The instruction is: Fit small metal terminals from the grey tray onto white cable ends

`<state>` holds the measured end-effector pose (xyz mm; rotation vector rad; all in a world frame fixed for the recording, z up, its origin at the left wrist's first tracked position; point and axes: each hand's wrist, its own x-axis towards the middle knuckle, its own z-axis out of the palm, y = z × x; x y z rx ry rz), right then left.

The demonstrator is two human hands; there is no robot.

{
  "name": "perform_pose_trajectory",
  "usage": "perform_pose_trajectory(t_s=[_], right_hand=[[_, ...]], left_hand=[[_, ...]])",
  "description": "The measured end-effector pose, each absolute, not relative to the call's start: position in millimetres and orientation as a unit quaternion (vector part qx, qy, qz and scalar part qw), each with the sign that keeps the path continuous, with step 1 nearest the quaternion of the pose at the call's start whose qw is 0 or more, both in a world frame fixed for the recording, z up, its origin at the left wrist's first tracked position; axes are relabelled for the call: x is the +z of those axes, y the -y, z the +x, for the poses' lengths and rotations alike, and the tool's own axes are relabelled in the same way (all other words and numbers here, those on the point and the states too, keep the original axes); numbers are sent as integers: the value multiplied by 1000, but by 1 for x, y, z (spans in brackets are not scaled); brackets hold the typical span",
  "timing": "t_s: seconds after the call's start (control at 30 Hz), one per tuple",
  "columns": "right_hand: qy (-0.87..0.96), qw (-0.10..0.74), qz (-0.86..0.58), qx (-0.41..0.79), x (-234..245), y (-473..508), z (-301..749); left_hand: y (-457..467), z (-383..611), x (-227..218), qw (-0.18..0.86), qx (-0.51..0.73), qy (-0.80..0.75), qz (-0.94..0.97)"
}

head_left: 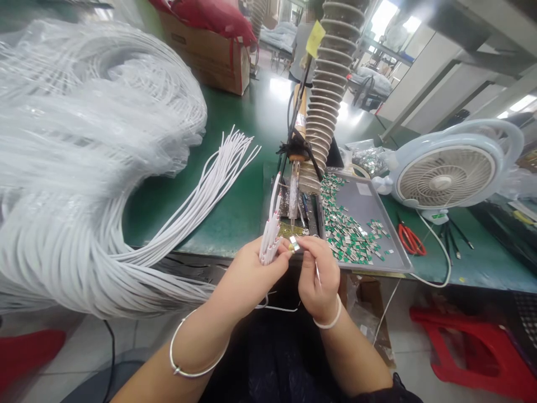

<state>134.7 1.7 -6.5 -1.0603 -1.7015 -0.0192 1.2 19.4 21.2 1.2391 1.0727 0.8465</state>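
My left hand is closed around a bundle of white cable ends that point up toward the soldering iron tip. My right hand pinches a small metal connector piece against the cable ends, with a thin wire or tool running down across its palm. Both hands hover at the front edge of the green bench, just below the iron stand. A silver bangle sits on my left wrist and a white band on my right.
A huge coil of white cables fills the left. A grey tray of several small green connectors lies right of the iron. A ribbed hose, desk fan, red scissors, cardboard box and red stool surround.
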Motion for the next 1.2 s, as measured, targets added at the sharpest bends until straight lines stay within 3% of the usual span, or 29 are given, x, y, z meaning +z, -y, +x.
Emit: perform_pose_trajectory(t_s=[0.3, 1.2], right_hand=[[668, 580, -463, 49, -13, 3, 136], [687, 588, -425, 33, -2, -5, 129]], left_hand=[[-22, 5, 26, 561, 395, -490, 538], [-24, 2, 38, 499, 439, -505, 551]])
